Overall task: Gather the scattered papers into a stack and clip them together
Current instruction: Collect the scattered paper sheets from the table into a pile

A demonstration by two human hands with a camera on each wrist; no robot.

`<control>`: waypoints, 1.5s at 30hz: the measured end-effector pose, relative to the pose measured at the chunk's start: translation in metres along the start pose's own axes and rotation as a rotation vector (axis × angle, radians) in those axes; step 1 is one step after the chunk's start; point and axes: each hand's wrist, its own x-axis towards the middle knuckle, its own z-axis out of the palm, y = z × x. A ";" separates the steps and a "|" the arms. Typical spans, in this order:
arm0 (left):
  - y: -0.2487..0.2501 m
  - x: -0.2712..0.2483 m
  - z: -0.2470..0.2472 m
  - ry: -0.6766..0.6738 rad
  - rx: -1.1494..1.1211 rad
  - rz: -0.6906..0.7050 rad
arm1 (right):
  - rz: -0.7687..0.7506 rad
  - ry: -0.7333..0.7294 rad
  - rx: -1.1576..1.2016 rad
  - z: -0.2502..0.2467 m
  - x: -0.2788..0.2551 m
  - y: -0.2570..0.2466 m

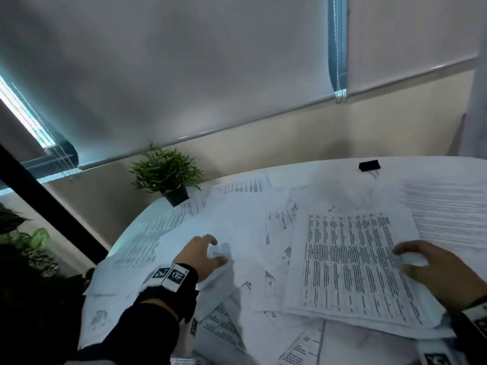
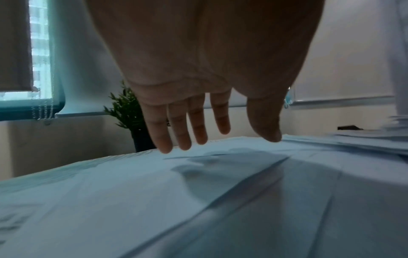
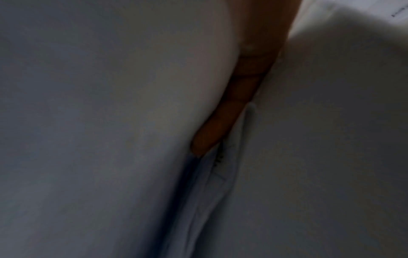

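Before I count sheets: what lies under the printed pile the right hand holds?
Under the pile more loose papers poke out below and left. Whatever lies beneath its middle is covered.

The left hand [image 1: 200,255] is bare, and behind it a black wrist strap [image 1: 168,288] carries white tags printed with black square marker patterns [image 1: 170,275]. A dark sleeve [image 1: 126,335] covers the left forearm. The right hand [image 1: 432,267] is bare too, with a dark band and a similar black-and-white marker tag [image 1: 477,321] at its wrist.
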 end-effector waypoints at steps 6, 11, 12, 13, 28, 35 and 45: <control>0.033 0.018 0.011 -0.070 0.074 0.116 | 0.005 -0.065 -0.003 0.003 0.009 0.017; 0.046 0.026 0.018 -0.090 0.088 0.091 | 0.011 -0.068 0.016 0.002 0.012 0.018; 0.045 0.026 0.017 -0.085 0.092 0.093 | 0.010 -0.071 0.014 0.002 0.012 0.017; 0.043 0.026 0.017 -0.081 0.090 0.093 | 0.012 -0.073 0.015 0.002 0.012 0.017; 0.109 0.008 0.042 -0.095 0.074 0.157 | 0.083 -0.064 0.127 0.001 0.004 0.003; 0.098 0.007 0.023 -0.060 -0.181 0.122 | 0.023 -0.027 0.221 -0.016 0.002 -0.012; 0.047 -0.016 -0.047 0.318 -1.168 0.054 | 0.097 -0.046 0.158 0.008 -0.007 -0.022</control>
